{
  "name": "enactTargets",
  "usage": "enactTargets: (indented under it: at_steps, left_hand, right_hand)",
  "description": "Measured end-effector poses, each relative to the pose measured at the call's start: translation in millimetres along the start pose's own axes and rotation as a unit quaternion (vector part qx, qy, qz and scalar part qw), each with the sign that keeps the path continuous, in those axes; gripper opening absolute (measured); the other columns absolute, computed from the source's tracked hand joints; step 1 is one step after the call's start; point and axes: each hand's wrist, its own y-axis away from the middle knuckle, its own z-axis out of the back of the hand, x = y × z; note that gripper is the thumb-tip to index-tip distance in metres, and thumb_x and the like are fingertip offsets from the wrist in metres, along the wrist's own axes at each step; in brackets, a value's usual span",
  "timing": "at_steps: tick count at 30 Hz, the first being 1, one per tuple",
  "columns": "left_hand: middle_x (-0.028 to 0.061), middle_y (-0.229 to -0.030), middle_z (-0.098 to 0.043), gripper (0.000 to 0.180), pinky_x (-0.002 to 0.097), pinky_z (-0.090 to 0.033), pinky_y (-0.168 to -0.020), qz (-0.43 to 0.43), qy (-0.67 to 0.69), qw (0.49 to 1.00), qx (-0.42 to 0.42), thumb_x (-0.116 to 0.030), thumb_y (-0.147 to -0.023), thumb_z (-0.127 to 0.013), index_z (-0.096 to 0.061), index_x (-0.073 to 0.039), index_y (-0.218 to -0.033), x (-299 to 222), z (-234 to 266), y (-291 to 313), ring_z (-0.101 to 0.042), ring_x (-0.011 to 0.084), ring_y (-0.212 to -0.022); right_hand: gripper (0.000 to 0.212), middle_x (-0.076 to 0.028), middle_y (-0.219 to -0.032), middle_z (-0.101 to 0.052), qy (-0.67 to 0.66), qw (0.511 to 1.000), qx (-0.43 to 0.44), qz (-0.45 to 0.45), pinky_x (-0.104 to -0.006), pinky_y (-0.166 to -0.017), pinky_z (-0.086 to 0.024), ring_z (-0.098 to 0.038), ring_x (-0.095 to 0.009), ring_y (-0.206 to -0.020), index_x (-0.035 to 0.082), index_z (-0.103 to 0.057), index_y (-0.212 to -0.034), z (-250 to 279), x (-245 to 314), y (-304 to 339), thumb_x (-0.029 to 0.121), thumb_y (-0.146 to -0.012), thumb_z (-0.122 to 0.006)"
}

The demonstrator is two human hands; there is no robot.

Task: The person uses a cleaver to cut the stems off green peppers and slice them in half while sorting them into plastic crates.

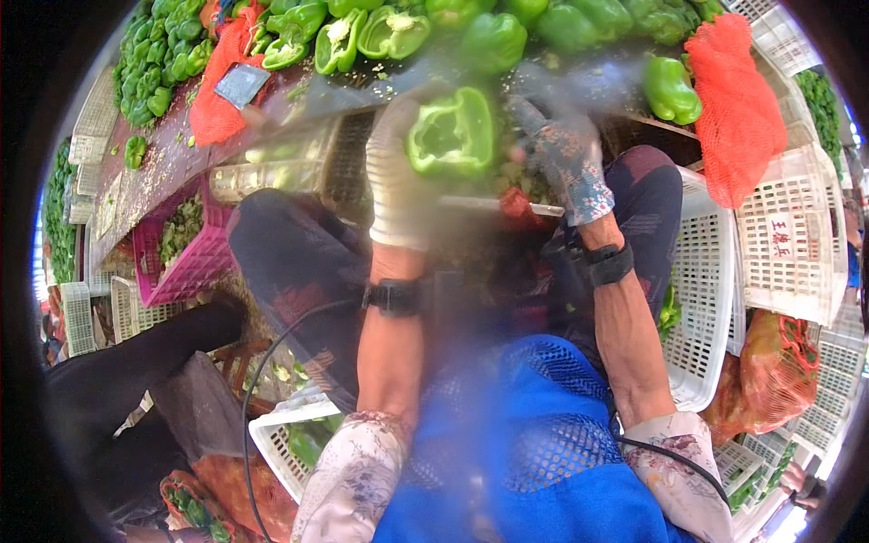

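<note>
A halved green bell pepper [453, 132], its hollow inside facing up, is in my left hand [395, 167]. That hand wears a pale striped glove, and its fingers curl around the pepper's left side. Just right of the pepper is my right hand [568, 158], in a grey flowered glove. Its fingers are smeared, so whether they hold anything cannot be made out. Beyond both hands, cut pepper halves [339, 42] and whole green peppers [494, 42] lie along the tabletop [299, 100]. Small pale seed bits are scattered there.
Red mesh bags [738, 109] hang over the table at right and lie at left [220, 86]. A magenta crate [181, 271] with green scraps stands at left. White crates [701, 281] flank my right leg; another [272, 443] sits lower left. A person's dark-clothed leg [136, 371] is close at left.
</note>
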Motion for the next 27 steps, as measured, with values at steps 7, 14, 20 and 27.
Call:
enactTargets:
  at_steps: [7,14,20,27]
  left_hand:
    - [0.0098,-0.128,-0.062,0.029,0.0295,-0.037,-0.106,-0.186,-0.378,0.907,0.009,-0.004,-0.096,-0.048,-0.064,-0.003,-0.120,14,-2,-8,-0.055,0.0166,-0.118]
    - [0.0154,-0.145,-0.047,0.014,0.0293,-0.047,-0.095,-0.225,-0.544,0.808,-0.023,-0.004,-0.085,-0.066,-0.071,0.001,-0.098,17,-19,0,-0.055,0.0203,-0.118]
    - [0.0175,-0.149,-0.038,0.015,0.0301,-0.051,-0.090,-0.086,-0.475,0.875,-0.035,-0.003,-0.084,-0.070,-0.068,0.009,-0.092,40,-30,7,-0.057,0.0244,-0.114]
    - [0.0186,-0.148,-0.041,0.011,0.0347,-0.039,-0.106,-0.130,-0.367,0.920,-0.029,-0.005,-0.086,-0.066,-0.069,0.004,-0.090,36,-34,14,-0.048,0.0268,-0.128]
  right_hand:
    - [0.045,-0.006,-0.110,-0.063,-0.386,0.917,0.079,-0.059,-0.0288,-0.085,-0.050,-0.062,-0.015,-0.096,0.005,-0.057,-0.124,-34,-6,9,0.042,-0.104,-0.043]
    - [0.043,-0.007,-0.115,-0.061,-0.357,0.933,0.031,0.035,-0.0298,-0.090,-0.048,-0.060,-0.015,-0.101,0.005,-0.054,-0.132,-21,1,8,0.037,-0.105,-0.043]
    - [0.044,-0.008,-0.115,-0.062,-0.223,0.965,-0.010,0.139,-0.0264,-0.088,-0.046,-0.058,-0.014,-0.102,0.001,-0.052,-0.134,-25,-10,6,0.033,-0.104,-0.046]
    - [0.046,-0.009,-0.112,-0.063,-0.335,0.940,-0.045,0.035,-0.0279,-0.079,-0.049,-0.060,-0.014,-0.096,-0.001,-0.052,-0.132,-25,-8,5,0.034,-0.104,-0.046]
